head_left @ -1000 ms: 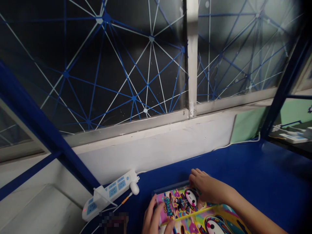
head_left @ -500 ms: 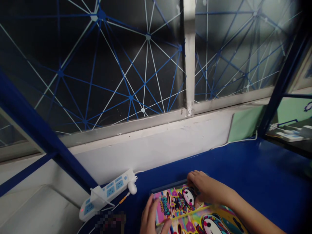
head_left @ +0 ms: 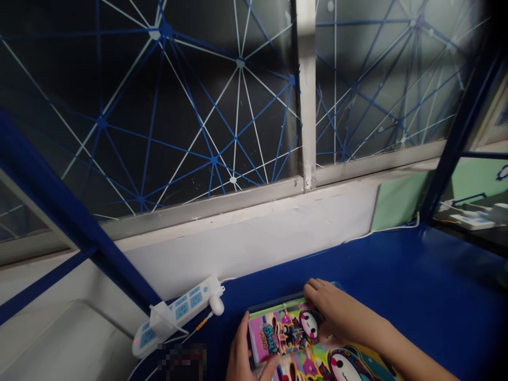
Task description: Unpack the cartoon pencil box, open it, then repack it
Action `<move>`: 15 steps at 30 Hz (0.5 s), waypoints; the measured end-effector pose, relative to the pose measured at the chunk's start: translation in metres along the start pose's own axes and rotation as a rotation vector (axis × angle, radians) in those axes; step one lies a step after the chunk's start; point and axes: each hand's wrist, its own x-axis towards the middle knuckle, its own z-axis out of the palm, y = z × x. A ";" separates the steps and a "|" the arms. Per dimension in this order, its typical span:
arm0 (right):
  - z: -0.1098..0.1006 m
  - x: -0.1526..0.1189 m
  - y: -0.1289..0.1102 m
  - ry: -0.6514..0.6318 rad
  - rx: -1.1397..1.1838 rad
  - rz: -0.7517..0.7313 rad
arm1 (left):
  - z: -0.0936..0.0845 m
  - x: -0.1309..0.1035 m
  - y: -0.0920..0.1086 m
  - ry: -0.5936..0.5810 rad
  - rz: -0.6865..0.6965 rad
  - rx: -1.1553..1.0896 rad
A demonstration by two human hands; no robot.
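A brightly printed cartoon package (head_left: 288, 333) lies at the bottom of the view on the blue tabletop. It has a smaller panel at the far side and a larger panel (head_left: 337, 368) nearer me, cut off by the frame's lower edge. My left hand (head_left: 242, 352) grips the left side, fingers along the edge and thumb on the printed face. My right hand (head_left: 325, 307) holds the far right corner, fingers curled over the far edge. A dark edge (head_left: 278, 301) shows just behind the package; I cannot tell what it belongs to.
A white power strip (head_left: 184, 307) with plugs and cables lies left of the package. Blue frame posts (head_left: 115, 264) stand left and right. The blue tabletop (head_left: 381, 270) runs back to a white wall below windows. More white devices (head_left: 472, 219) sit at far right.
The far panel has shifted slightly, and a light green strip now shows along its far edge. The yellow line between the panels is less visible. Both hands stay nearly in place.
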 end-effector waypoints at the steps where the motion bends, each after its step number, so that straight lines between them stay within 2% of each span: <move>1: -0.002 -0.001 -0.002 -0.010 -0.004 0.002 | -0.001 0.000 0.001 -0.003 -0.025 -0.036; 4: -0.010 -0.007 -0.006 0.004 0.057 -0.031 | -0.003 0.001 0.002 -0.015 -0.052 -0.096; 7: -0.025 -0.017 -0.011 0.125 0.105 -0.122 | -0.004 0.003 0.003 -0.016 -0.042 -0.077; 10: -0.032 -0.034 -0.015 0.253 0.046 -0.156 | -0.010 0.006 0.007 -0.020 -0.014 -0.064; 12: -0.025 -0.050 -0.014 0.348 0.002 -0.150 | -0.017 0.008 0.010 -0.024 0.030 -0.008; 15: 0.005 -0.081 -0.006 0.521 -0.029 -0.153 | -0.027 0.008 0.017 0.027 0.147 0.133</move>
